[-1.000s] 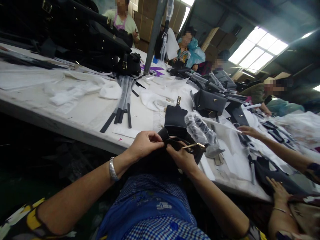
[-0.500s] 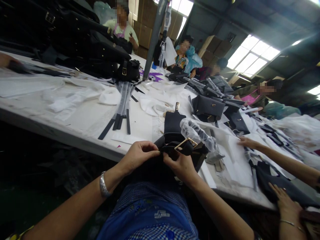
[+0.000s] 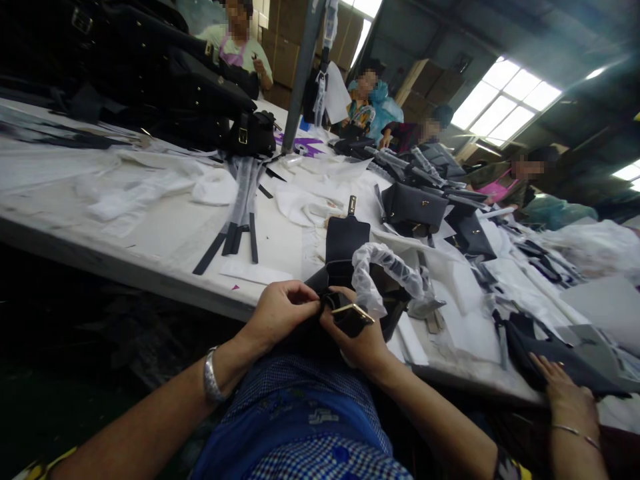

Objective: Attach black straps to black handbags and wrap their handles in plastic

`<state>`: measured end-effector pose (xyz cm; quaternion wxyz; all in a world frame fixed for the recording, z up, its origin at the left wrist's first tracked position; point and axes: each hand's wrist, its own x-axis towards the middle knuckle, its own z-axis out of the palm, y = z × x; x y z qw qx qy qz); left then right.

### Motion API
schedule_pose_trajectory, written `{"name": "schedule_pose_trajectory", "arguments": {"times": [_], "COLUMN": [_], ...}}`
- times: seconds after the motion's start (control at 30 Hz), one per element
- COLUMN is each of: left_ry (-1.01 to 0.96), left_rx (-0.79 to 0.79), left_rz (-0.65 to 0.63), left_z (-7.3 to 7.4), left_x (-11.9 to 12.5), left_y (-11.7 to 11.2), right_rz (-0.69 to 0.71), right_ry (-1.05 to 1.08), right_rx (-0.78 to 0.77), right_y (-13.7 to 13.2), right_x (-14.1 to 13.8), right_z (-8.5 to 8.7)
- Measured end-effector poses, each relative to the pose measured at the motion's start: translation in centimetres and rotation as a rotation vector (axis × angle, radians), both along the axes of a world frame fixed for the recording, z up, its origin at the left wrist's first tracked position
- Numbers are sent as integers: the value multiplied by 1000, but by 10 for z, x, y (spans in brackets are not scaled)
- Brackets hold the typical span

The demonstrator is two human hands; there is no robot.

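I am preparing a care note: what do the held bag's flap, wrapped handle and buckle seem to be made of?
Flap: probably leather or imitation leather, given its smooth, matte black surface.
Wrapped handle: outside looks like thin plastic, translucent and crinkled; the material inside is unclear.
Buckle: likely metal, with a gold-coloured, bright sheen.

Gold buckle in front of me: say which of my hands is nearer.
Right. The right hand is just under the gold buckle, which overlaps it in view; the left hand is farther off, to the buckle's left.
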<state>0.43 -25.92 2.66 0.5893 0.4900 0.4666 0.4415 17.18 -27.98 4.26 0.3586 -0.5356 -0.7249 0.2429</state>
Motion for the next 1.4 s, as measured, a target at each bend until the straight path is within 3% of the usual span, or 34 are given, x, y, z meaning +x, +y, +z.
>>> {"name": "schedule_pose_trajectory", "arguments": {"times": [0.27,0.6,0.73,0.87,1.0,1.1,1.2,1.4], "left_ry": [1,-149,-220,-252,-165,37,171,20], "left_rx": [113,-28,-110,-109,-9,177,367,409], "left_rz": [-63,-97,-107,-116,-167,-143,-98,-203], "left_z": [-9,-13,-15,-17,-15,-5,17,70], "left_x": [-14,-15,-14,-7,-5,-10,-14,-13], "left_y": [2,4,5,6,10,12,9,-4], "right_rz": [44,104,112,2,63,179,248,423], "right_ry": [44,46,70,-10,-130,-106,80,725], "right_rx": [-185,-113,-93,27,-13,-58,-88,-260], "right_y": [8,10,9,11,16,16,13,10], "right_x": [10,1,3,-1,1,11,21,18], "right_z": [12,18,4,-12,6,33,58,87]}}
